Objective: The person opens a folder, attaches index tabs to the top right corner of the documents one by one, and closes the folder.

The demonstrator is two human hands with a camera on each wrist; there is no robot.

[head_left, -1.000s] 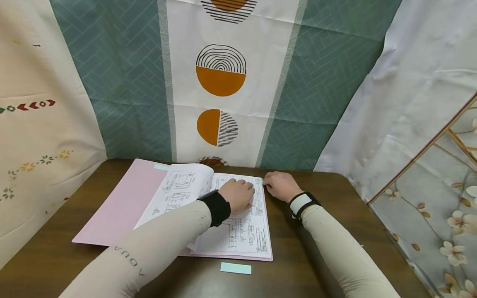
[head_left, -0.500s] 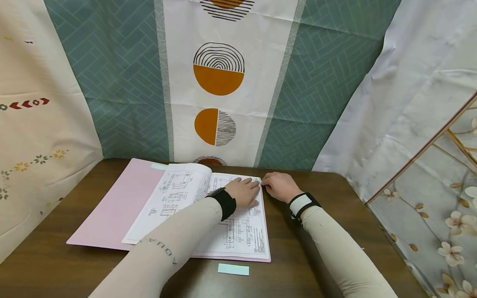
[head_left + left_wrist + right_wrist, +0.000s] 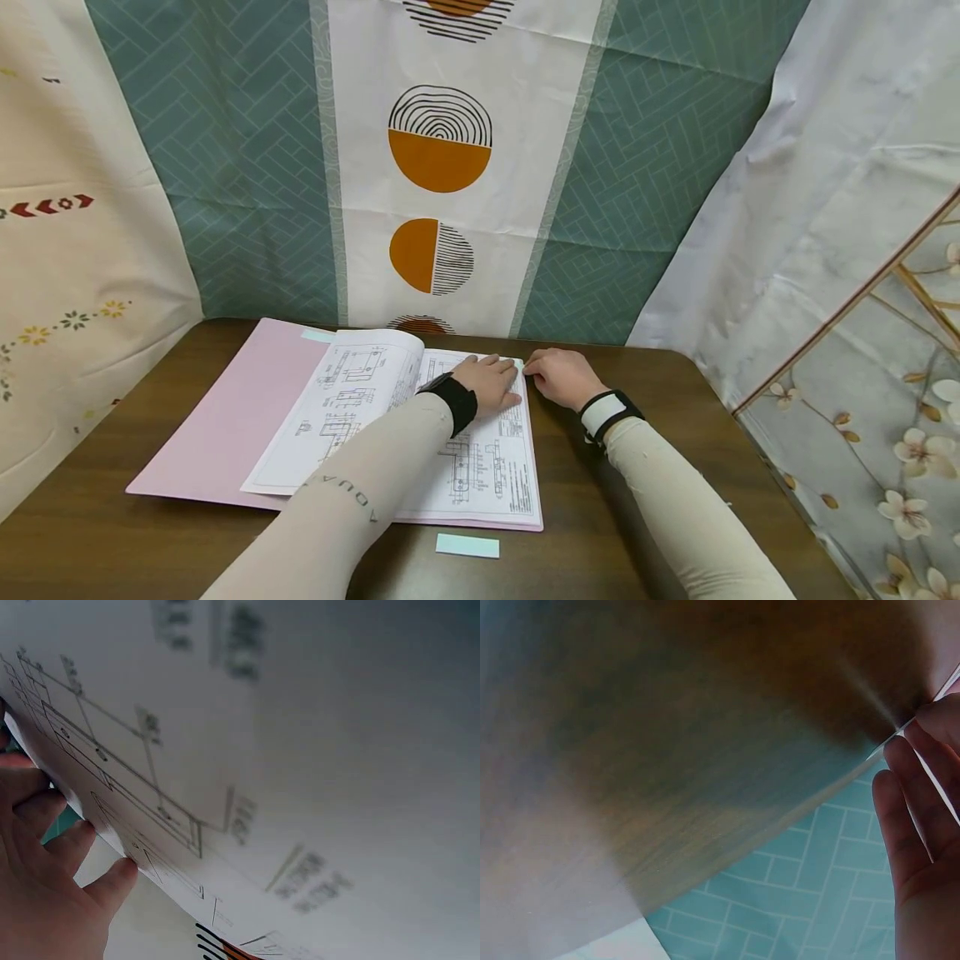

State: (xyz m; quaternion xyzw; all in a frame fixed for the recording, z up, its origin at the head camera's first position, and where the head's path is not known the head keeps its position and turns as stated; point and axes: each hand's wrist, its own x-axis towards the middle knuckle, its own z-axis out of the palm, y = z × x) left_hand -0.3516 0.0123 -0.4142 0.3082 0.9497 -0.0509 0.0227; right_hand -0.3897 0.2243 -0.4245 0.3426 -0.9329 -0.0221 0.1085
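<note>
A pink folder (image 3: pixel 210 417) lies spread on the table, with a stack of printed technical drawings (image 3: pixel 491 492) inside. One page (image 3: pixel 352 379) is turned over to the left and bulges near the fold. My left hand (image 3: pixel 489 385) rests on the upper part of the right-hand sheet, fingers spread; the left wrist view shows those fingertips (image 3: pixel 124 870) on the paper. At the sheet's top right corner, my right hand (image 3: pixel 564 377) pinches a pale green sticky note (image 3: pixel 518 364), mostly hidden by the fingers. In the right wrist view, thumb and fingertips (image 3: pixel 895 750) meet at the edge.
Another pale green sticky note (image 3: pixel 467 546) lies on the brown table (image 3: pixel 585 533) in front of the folder. A third sticky note (image 3: pixel 318 335) sits at the folder's top left edge. Patterned cloth (image 3: pixel 442 275) hangs behind the table and at both sides.
My left hand has flattened on the sheet, its fingers spreading toward the top right corner. My right hand stays at that corner. The view has shifted slightly.
</note>
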